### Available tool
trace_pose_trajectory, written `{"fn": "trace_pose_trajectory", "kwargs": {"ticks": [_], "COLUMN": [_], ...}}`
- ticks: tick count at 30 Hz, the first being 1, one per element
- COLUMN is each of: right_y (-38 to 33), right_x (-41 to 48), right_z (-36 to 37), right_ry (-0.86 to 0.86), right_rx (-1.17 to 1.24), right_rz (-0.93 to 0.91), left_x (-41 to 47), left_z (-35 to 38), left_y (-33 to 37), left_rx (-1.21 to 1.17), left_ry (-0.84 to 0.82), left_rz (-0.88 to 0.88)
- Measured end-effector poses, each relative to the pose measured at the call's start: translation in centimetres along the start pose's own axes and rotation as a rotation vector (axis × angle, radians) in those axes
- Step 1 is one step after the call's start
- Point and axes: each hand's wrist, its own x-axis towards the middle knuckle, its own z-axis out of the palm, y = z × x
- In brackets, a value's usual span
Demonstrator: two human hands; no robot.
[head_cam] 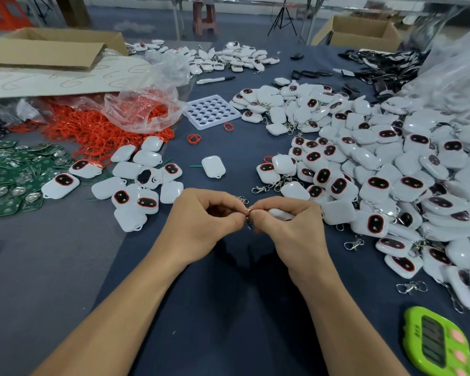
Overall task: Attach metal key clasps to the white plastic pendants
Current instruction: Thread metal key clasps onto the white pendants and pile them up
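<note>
From my feed, the table fills the view under a dark cloth. The biggest thing on it is the pile of white pendants spreading down the right side, many already with clasps. At far left lies a flattened box, with a heap of red rings spilling from a clear bag below it and green boards at the left edge. A smaller cluster of pendants sits left of centre, a white tray with round holes beyond it, and a green timer at the near right. Both hands meet at centre above the cloth: my right hand is curled round one pendant, and my left hand pinches the clasp at its ring, fingertips of both hands touching there. A loose clasp lies near the pile.
</note>
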Motion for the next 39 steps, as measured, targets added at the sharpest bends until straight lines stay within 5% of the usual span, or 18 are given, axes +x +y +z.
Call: {"fn": "trace_pose_trajectory", "kwargs": {"ticks": [29,35,39], "right_y": [-0.2,0.2,0.3], "right_x": [-1.1,-0.4,-0.2], "right_z": [-0.3,0.0,-0.1], "right_ry": [-0.066,0.046,0.066], "right_rx": [-0.177,-0.123,-0.113], "right_rz": [-0.103,0.038,0.05], "left_x": [0.1,0.4,0.0], "left_z": [-0.7,-1.9,-1.6], "left_y": [0.0,-0.1,0.0], "left_rx": [-0.033,0.15,0.553], "left_ry": [-0.156,0.182,0.392], "left_rz": [-0.195,-0.175,-0.005]}}
